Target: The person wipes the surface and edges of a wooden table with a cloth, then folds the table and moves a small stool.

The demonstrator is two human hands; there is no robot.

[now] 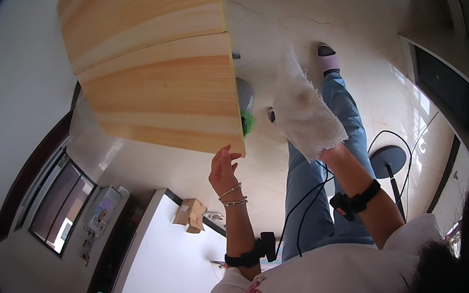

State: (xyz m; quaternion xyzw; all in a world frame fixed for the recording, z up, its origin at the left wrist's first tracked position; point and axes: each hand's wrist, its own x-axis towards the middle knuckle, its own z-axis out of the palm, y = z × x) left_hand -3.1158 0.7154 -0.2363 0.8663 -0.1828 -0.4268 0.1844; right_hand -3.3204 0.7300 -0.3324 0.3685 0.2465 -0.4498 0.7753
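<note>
A white, loosely woven cloth (303, 112) with frayed edges covers most of my right hand (333, 152), which holds it raised in front of my legs. Its fingers are largely hidden by the fabric. My left hand (223, 169), with bracelets at the wrist, is at the near corner of a wood-grain table (162, 98). Those fingers are loosely bent and hold nothing; whether they touch the edge I cannot tell. A seam runs across the tabletop.
A grey bin (245, 94) and something green and bushy (248, 123) show beside the table's edge. A round black stand (387, 161) is right of my legs. Black cables (310, 201) hang near my forearms. A cardboard box (190, 213) lies left on the floor.
</note>
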